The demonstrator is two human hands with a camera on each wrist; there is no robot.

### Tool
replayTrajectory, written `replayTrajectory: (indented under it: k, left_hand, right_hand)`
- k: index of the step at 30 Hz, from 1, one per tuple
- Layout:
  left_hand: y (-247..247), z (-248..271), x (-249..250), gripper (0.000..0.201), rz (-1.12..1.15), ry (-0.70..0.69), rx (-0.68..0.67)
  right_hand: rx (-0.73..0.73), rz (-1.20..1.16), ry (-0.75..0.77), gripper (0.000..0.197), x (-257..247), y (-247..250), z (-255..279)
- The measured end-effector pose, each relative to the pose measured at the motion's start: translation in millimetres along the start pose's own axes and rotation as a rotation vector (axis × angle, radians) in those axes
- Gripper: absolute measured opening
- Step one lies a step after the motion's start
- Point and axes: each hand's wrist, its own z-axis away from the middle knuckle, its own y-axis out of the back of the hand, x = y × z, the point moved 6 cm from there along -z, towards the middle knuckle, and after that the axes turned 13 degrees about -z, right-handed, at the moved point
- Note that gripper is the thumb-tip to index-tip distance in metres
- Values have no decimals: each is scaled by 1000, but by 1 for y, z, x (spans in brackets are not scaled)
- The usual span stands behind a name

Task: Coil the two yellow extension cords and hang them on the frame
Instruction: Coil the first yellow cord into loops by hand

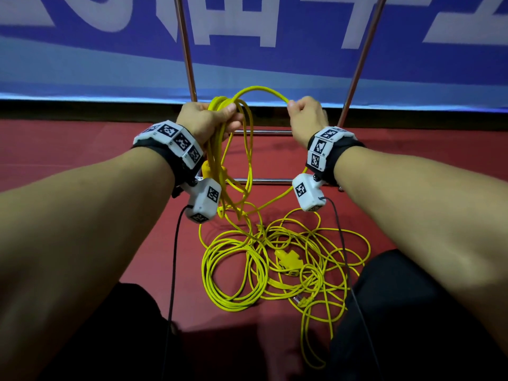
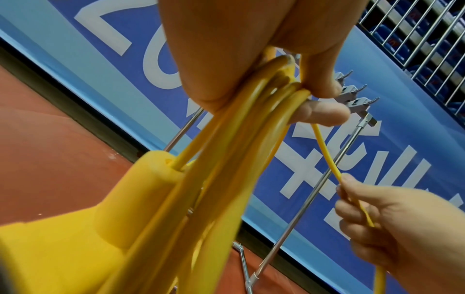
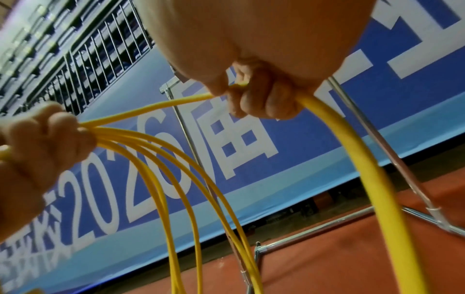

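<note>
My left hand [image 1: 213, 116] grips several gathered loops of a yellow extension cord [image 1: 248, 166] that hang below it. The same cord's yellow socket block [image 2: 83, 228] dangles close under the left wrist. From that bundle one strand [image 1: 261, 90] arches over to my right hand [image 1: 305, 114], whose fingers are curled round it [image 3: 254, 99]. The strand then drops from the right hand to a loose tangle of yellow cord [image 1: 277, 268] on the red floor, where a yellow plug [image 1: 288, 261] lies. The metal frame [image 1: 189, 64] stands just beyond my hands, with hooks [image 2: 357, 99] on its top bar.
A blue banner with white lettering [image 1: 247, 37] runs along the wall behind the frame. The frame's low crossbars [image 1: 264, 181] lie on the red floor [image 1: 82, 149] under my hands. My knees in dark trousers [image 1: 398, 312] flank the tangle. Black sensor cables [image 1: 174, 257] hang from both wrists.
</note>
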Motion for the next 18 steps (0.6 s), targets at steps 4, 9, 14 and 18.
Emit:
replayTrajectory:
  k: [4, 9, 14, 18]
  left_hand:
    - [5, -1, -1, 7, 110, -10, 36]
    - [8, -2, 1, 5, 0, -57, 115]
    - [-3, 3, 8, 9, -472, -162, 171]
    - [7, -2, 8, 28, -628, -122, 227]
  right_hand:
    - [-109, 144, 169, 25, -17, -12, 10]
    - [-323, 241, 392, 21, -45, -37, 34]
    - [-470, 118, 636, 12, -82, -54, 67]
    - [-412, -183, 604, 5, -93, -47, 66]
